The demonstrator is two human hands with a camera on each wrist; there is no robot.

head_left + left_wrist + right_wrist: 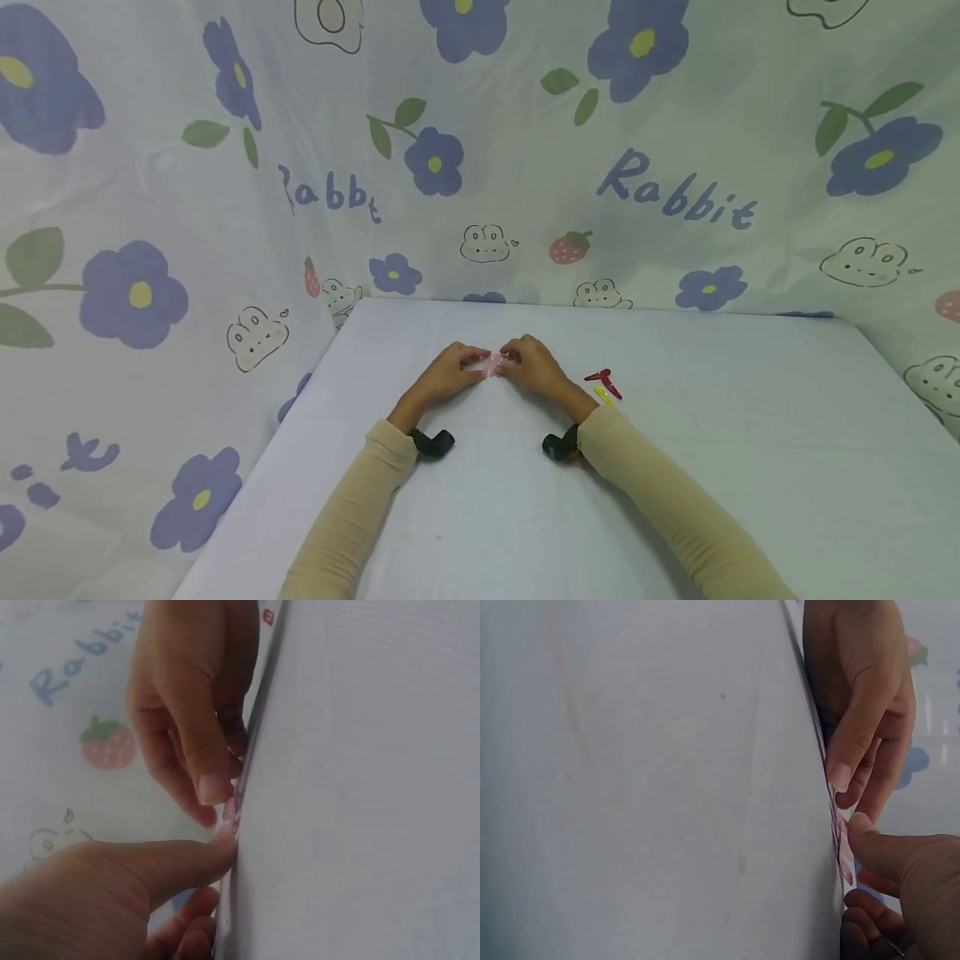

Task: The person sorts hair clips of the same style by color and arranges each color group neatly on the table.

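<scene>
A small pink, shiny, see-through item [492, 365] lies low at the tabletop between the two hands. The left hand [448, 371] holds its left edge with thumb and fingertips; in the left wrist view the left thumb [187, 862] presses on the pink item [229, 810]. From the other side the right hand [534, 365] pinches it, fingers bent. In the right wrist view the right hand [930, 877] has its thumb on the pink item [844, 847], with the left hand [870, 697] just beyond. Fingers partly hide the item, so its exact shape is unclear.
Right of the right hand lie red clip-like pieces [604, 380] and a yellow one [605, 396] on the white table [750, 433]. Dark devices [433, 444] are strapped at both wrists. Patterned cloth [525, 167] hangs behind the table and at its sides.
</scene>
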